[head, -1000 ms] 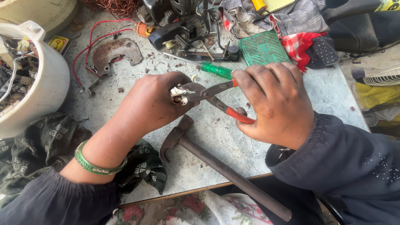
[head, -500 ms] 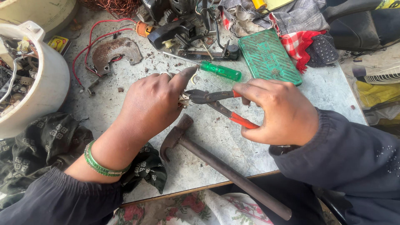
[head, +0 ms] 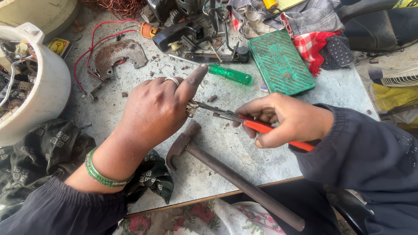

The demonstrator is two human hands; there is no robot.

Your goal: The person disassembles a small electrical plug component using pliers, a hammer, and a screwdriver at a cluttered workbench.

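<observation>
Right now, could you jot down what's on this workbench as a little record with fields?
Left hand: left hand pinches a small metal part, forefinger raised
Right hand: right hand has its grip on the red-handled pliers
Pliers: nose meets the small part at the left hand's fingers
Hammer: hammer lies on the table, below both hands, untouched
Screwdriver: green-handled screwdriver lies behind the hands
Case: green case shut, at the back right
Tub: white tub of scrap parts at the left edge
Surface: grey table, strewn with small bits

Both hands [head: 156,111] [head: 285,119] closed, fingertips near.
</observation>
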